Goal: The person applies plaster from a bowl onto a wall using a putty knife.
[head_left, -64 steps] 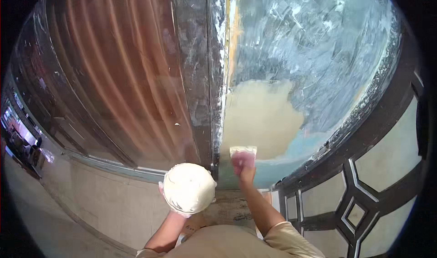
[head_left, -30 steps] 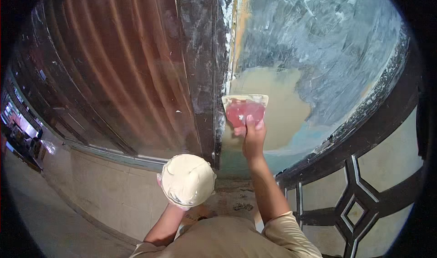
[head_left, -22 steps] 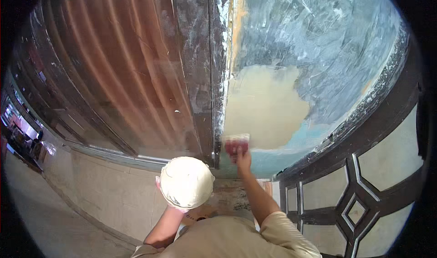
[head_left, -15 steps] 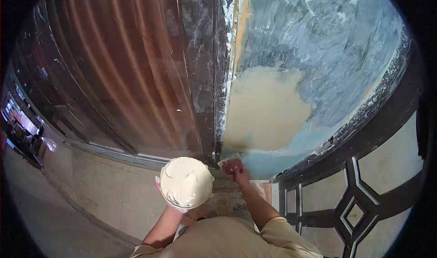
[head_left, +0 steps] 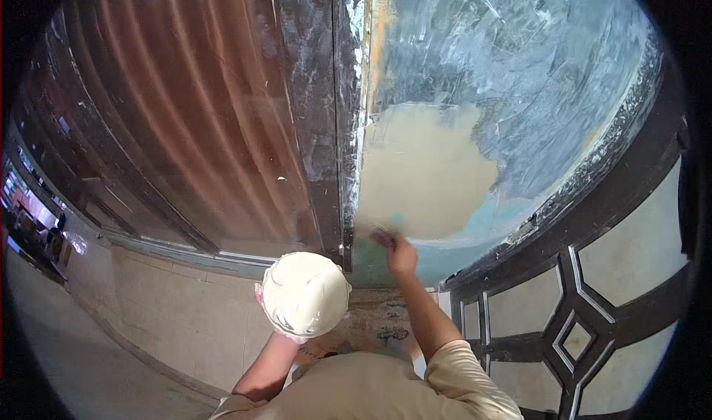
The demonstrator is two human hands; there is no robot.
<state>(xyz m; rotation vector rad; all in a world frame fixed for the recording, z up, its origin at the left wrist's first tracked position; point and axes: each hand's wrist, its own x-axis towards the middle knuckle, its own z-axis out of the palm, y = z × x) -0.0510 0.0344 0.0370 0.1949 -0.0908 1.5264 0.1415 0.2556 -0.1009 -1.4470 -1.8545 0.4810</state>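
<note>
Paste, thick and cream-white [head_left: 305,292], covers a round holder whose underside is out of sight. The person's left hand [head_left: 297,338] holds this load from beneath; pinkish fingers show at its left rim, but the rest of the grip is hidden. Well apart from it, the right hand [head_left: 401,258] is closed around a small, flat, dull-red spreader [head_left: 381,235], blurred and seen foreshortened. That tool is at the lower left edge of a smooth, matt beige patch [head_left: 423,172] on a mottled blue-grey wall [head_left: 512,57]; whether its blade touches the surface, I cannot tell. Pale turquoise paint [head_left: 508,216] shows just right of the patch. Left of the wall stands a scuffed dark-brown wooden post [head_left: 311,86], then reddish-brown hanging folds [head_left: 200,108]. A dark wooden door with pale panels and silvery trim [head_left: 627,231] curves along the right, and beige floor tiles [head_left: 185,316] lie at lower left.
</note>
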